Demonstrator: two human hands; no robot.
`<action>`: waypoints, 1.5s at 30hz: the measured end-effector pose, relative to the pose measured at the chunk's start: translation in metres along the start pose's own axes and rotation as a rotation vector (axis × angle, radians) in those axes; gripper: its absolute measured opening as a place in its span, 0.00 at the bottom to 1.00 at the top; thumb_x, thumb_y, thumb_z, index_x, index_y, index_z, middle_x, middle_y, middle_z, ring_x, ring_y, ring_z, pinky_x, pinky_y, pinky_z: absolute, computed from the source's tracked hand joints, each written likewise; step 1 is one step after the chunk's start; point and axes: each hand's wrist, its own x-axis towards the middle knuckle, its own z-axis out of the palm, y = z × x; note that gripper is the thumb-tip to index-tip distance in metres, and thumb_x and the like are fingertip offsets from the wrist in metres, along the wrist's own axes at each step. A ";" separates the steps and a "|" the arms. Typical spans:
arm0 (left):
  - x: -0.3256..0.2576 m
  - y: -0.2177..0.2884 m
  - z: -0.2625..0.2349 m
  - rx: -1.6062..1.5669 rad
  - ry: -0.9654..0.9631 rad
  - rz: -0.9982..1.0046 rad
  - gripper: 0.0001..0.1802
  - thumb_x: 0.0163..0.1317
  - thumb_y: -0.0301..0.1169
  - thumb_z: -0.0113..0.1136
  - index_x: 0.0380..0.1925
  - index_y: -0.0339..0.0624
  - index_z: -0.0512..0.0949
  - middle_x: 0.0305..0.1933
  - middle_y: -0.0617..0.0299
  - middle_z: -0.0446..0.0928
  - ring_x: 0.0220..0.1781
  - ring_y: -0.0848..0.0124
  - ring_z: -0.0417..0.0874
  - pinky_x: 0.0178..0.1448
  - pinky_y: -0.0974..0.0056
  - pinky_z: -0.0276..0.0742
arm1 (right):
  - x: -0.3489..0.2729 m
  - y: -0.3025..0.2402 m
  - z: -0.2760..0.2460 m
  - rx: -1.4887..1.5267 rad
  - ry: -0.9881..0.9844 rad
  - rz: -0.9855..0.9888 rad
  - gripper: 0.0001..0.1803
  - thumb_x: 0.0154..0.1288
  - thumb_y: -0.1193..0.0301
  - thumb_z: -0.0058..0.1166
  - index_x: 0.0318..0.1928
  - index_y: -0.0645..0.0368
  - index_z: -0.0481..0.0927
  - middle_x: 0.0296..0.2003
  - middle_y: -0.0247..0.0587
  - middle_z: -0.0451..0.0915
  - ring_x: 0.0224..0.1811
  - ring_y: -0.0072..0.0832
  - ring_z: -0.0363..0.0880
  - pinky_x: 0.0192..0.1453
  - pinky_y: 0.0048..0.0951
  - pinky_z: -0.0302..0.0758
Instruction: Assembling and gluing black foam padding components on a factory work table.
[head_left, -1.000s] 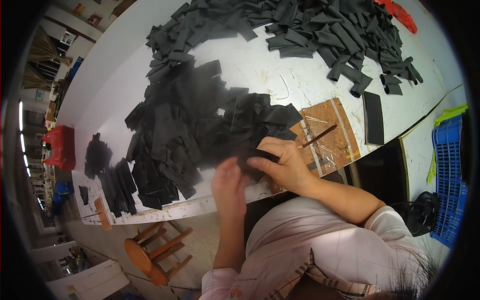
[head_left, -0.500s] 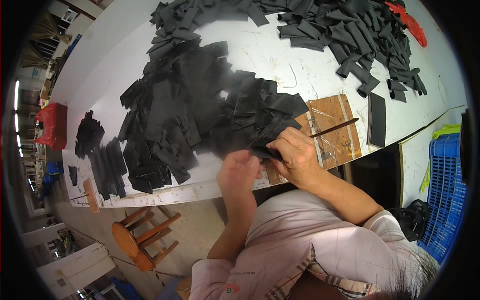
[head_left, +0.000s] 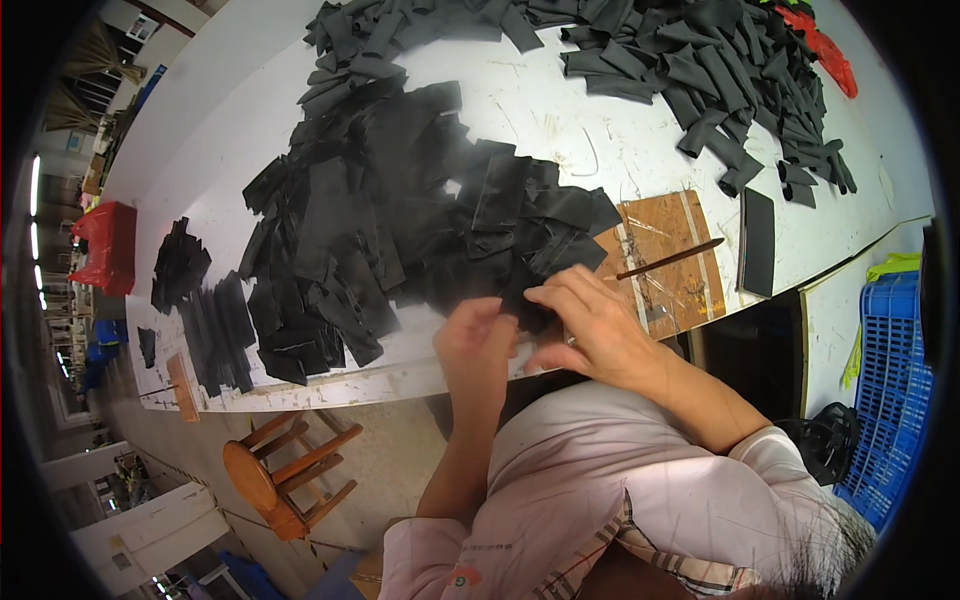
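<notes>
My left hand [head_left: 475, 342] is at the table's near edge, slightly blurred, its fingers curled in. Whatever its fingertips hold, if anything, is hidden. A small dark piece of black fabric [head_left: 527, 312] shows between my two hands. My right hand [head_left: 598, 335] is just right of it, thumb spread away from the forefinger. Its fingertips reach over the fabric's right side, and I see no grip on it. Beyond both hands spreads a loose heap of flat black fabric pieces [head_left: 345, 215].
A brown board [head_left: 665, 225] carries a thin dark pointed tool [head_left: 672, 258]. Beside it lies a black flat block [head_left: 757, 243]. Rolled black pieces [head_left: 700, 75] are heaped at far right, near a red bag [head_left: 825, 50]. A blue crate [head_left: 890, 370] and a wooden stool [head_left: 265, 475] flank the table.
My right thumb and fingers have parted from the small black piece they pinched. That piece now sits lower and flatter between the hands. My left hand has barely shifted.
</notes>
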 end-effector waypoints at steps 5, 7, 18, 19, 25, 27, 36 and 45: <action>-0.014 0.006 0.009 0.096 -0.111 0.097 0.06 0.49 0.17 0.54 0.29 0.31 0.72 0.23 0.62 0.74 0.25 0.80 0.75 0.28 0.76 0.71 | -0.008 0.003 -0.005 0.355 -0.032 0.186 0.12 0.46 0.75 0.59 0.34 0.64 0.75 0.27 0.39 0.72 0.31 0.28 0.74 0.30 0.23 0.70; -0.018 0.006 0.016 0.264 -0.021 0.255 0.05 0.50 0.16 0.54 0.29 0.31 0.73 0.20 0.64 0.73 0.19 0.83 0.71 0.24 0.79 0.68 | -0.006 0.001 -0.003 0.326 -0.004 0.124 0.13 0.44 0.78 0.59 0.33 0.64 0.74 0.26 0.40 0.72 0.28 0.31 0.74 0.27 0.25 0.69; -0.004 0.011 -0.008 -0.890 -0.488 -0.340 0.15 0.46 0.14 0.51 0.37 0.33 0.68 0.30 0.58 0.73 0.17 0.86 0.65 0.18 0.81 0.53 | -0.001 0.005 0.006 0.870 -0.040 0.556 0.04 0.51 0.76 0.55 0.26 0.65 0.76 0.20 0.28 0.70 0.19 0.12 0.63 0.21 0.15 0.59; -0.005 0.011 -0.009 -0.888 -0.490 -0.334 0.15 0.46 0.14 0.51 0.37 0.33 0.68 0.30 0.58 0.73 0.17 0.86 0.65 0.18 0.81 0.53 | -0.001 0.005 0.003 0.871 -0.040 0.549 0.04 0.51 0.76 0.55 0.26 0.65 0.76 0.20 0.28 0.70 0.19 0.12 0.63 0.21 0.15 0.59; -0.008 -0.015 0.011 0.221 0.145 0.337 0.11 0.45 0.14 0.50 0.31 0.32 0.72 0.29 0.61 0.73 0.19 0.82 0.68 0.23 0.77 0.65 | -0.002 -0.005 0.004 1.708 -0.112 1.075 0.05 0.55 0.73 0.52 0.25 0.59 0.73 0.19 0.26 0.67 0.17 0.13 0.61 0.21 0.13 0.56; -0.010 -0.010 0.012 0.414 0.202 0.434 0.08 0.45 0.14 0.49 0.28 0.31 0.73 0.30 0.60 0.74 0.20 0.83 0.69 0.23 0.77 0.65 | -0.003 -0.002 0.009 1.602 -0.187 0.973 0.07 0.58 0.70 0.50 0.25 0.57 0.71 0.18 0.25 0.66 0.17 0.13 0.60 0.21 0.13 0.56; -0.021 0.023 0.002 -0.815 -0.552 -0.413 0.16 0.48 0.15 0.52 0.40 0.33 0.68 0.33 0.61 0.73 0.16 0.83 0.67 0.18 0.80 0.60 | -0.023 0.011 0.001 1.481 -0.068 0.735 0.09 0.58 0.66 0.52 0.26 0.57 0.72 0.25 0.29 0.68 0.25 0.16 0.64 0.30 0.16 0.61; -0.022 0.028 0.053 0.384 -0.133 1.030 0.11 0.50 0.17 0.55 0.35 0.34 0.74 0.30 0.54 0.74 0.22 0.79 0.70 0.26 0.77 0.65 | -0.015 -0.009 -0.062 0.609 0.153 0.120 0.03 0.55 0.79 0.47 0.26 0.64 0.69 0.30 0.40 0.72 0.28 0.26 0.70 0.33 0.22 0.67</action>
